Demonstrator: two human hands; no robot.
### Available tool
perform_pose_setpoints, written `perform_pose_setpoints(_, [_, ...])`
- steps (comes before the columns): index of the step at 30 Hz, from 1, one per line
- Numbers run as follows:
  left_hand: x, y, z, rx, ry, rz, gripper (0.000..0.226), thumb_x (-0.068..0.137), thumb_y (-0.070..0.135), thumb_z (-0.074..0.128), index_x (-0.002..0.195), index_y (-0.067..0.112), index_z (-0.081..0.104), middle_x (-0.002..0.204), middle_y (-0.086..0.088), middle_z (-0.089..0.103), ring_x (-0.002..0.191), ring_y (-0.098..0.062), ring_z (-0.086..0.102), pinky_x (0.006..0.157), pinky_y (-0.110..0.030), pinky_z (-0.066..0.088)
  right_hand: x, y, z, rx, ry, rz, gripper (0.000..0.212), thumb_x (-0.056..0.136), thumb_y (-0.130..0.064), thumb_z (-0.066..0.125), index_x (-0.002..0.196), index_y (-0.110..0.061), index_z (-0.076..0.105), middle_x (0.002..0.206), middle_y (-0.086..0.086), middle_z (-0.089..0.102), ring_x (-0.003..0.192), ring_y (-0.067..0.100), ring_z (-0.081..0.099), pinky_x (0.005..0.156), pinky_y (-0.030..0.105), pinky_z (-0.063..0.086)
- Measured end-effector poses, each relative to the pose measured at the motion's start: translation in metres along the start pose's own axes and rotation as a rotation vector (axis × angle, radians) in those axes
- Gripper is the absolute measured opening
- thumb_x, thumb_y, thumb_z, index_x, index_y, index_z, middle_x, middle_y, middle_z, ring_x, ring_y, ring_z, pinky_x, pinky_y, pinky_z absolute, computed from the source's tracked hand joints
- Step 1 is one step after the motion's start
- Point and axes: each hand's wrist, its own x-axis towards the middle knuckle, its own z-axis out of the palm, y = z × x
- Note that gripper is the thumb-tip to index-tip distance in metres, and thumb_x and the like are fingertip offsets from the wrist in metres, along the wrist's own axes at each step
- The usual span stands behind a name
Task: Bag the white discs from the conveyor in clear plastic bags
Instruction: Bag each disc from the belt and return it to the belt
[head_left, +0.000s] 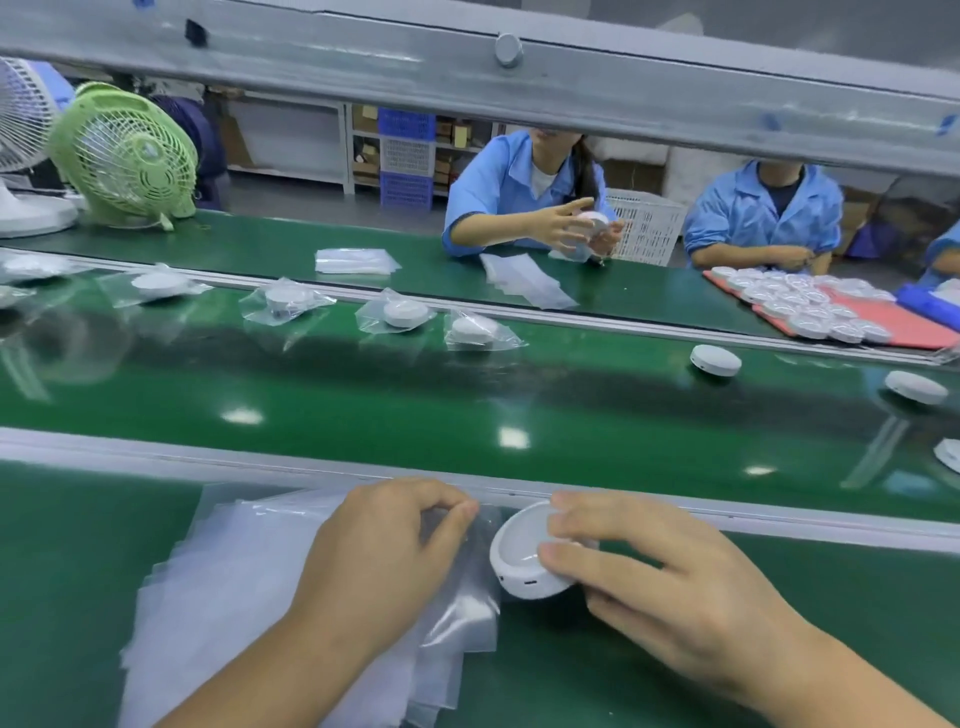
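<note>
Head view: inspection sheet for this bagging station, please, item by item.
Surface: green bench, glossy green conveyor belt beyond a grey rail.
Job's things: clear bags stacked on bench; white disc beside them; bagged discs and bare discs on belt.
Clutter: nothing seen.
Hands: left hand pinches the top bag; right hand grips the tilted white disc.
Cables: nothing seen.
Surroundings: green fan, workers in blue, red tray of discs across the belt.

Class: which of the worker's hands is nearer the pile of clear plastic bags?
Left. The left hand lies on the pile of clear bags, pinching the top bag; the right hand holds a white disc just beside the pile's right edge.
</note>
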Motion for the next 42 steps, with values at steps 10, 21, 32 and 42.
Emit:
perform_pose_setpoints(10, [0.004, -0.014, -0.011, 0.114, -0.526, 0.237, 0.02, 0.086, 0.062, 0.066, 0.101, 0.051, 0.074, 0.131, 0.04, 0.054, 0.132, 0.022, 0.027, 0.101, 0.004, 0.014, -0.029, 0.007, 0.017, 0.06, 0.074, 0.186, 0.033, 0.098, -0.009, 0.053, 0.126, -0.02, 0.068, 0.122, -0.001, 0.06, 0.122, 0.019, 0.066, 0.087, 0.036, 0.058])
perform_pose_setpoints(21, [0.003, 0.002, -0.004, -0.198, -0.209, 0.085, 0.01, 0.089, 0.047, 0.069, 0.088, 0.043, 0.078, 0.105, 0.038, 0.067, 0.108, 0.014, 0.059, 0.095, -0.013, 0.039, -0.017, -0.007, 0.017, 0.122, 0.197, 0.041, 0.015, 0.092, -0.004, 0.074, 0.107, -0.005, 0.08, 0.118, 0.007, 0.075, 0.113, 0.023, 0.072, 0.086, 0.037, 0.06])
perform_pose_setpoints(32, [-0.009, 0.041, 0.003, -0.668, -0.068, 0.075, 0.036, 0.091, 0.002, 0.069, 0.093, 0.037, 0.076, 0.099, 0.014, 0.077, 0.097, -0.003, 0.071, 0.081, -0.012, 0.051, 0.02, -0.039, 0.021, 0.907, 0.143, 0.803, 0.032, 0.081, -0.07, 0.071, 0.094, -0.041, 0.07, 0.125, -0.007, 0.065, 0.114, 0.019, 0.066, 0.088, 0.045, 0.057])
perform_pose_setpoints(42, [0.012, -0.008, -0.02, 0.254, -0.241, 0.171, 0.041, 0.079, 0.078, 0.041, 0.093, 0.048, 0.064, 0.104, 0.033, 0.055, 0.107, 0.006, 0.045, 0.092, -0.018, 0.039, 0.087, 0.096, 0.068, 0.575, 0.261, 1.297, 0.034, 0.097, -0.018, 0.057, 0.064, -0.011, 0.058, 0.059, -0.005, 0.052, 0.057, 0.017, 0.044, 0.052, 0.029, 0.035])
